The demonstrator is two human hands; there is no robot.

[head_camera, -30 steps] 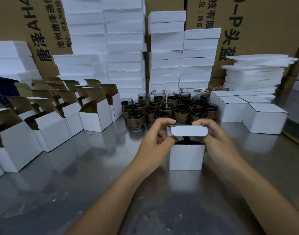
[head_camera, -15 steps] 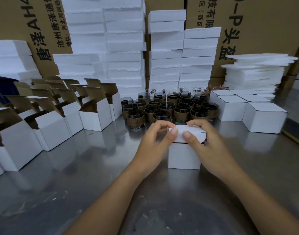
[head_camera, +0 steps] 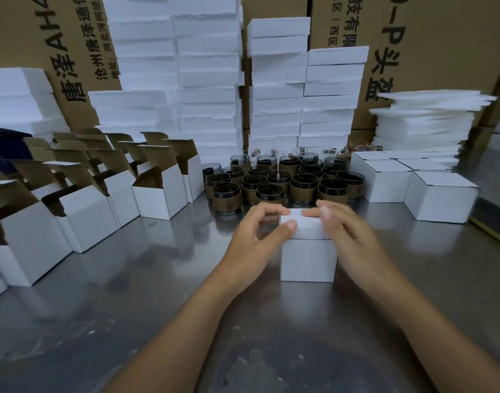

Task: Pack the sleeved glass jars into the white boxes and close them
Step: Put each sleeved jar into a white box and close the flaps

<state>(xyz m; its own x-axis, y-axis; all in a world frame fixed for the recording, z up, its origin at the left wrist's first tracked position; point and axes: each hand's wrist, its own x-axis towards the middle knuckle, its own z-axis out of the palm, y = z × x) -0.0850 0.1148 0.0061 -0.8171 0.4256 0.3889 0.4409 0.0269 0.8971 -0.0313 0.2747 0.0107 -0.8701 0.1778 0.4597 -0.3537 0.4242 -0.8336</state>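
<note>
White box point(head_camera: 308, 259), table point(head_camera: 129, 293) centre, just before sleeved jars point(head_camera: 283, 182): left hand point(head_camera: 257, 239) pinches lid point(head_camera: 305, 225) corner, right hand point(head_camera: 353, 239) fingers flat on top; advise pressing evenly until flap seats.

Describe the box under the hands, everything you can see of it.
The box is a small white cardboard cube, upright on the steel table in front of the jars. Its lid is folded down and looks nearly shut; the contents are hidden. The left hand pinches the lid's left front corner; the right hand lies over the right top edge, fingers pressing the lid.
</note>
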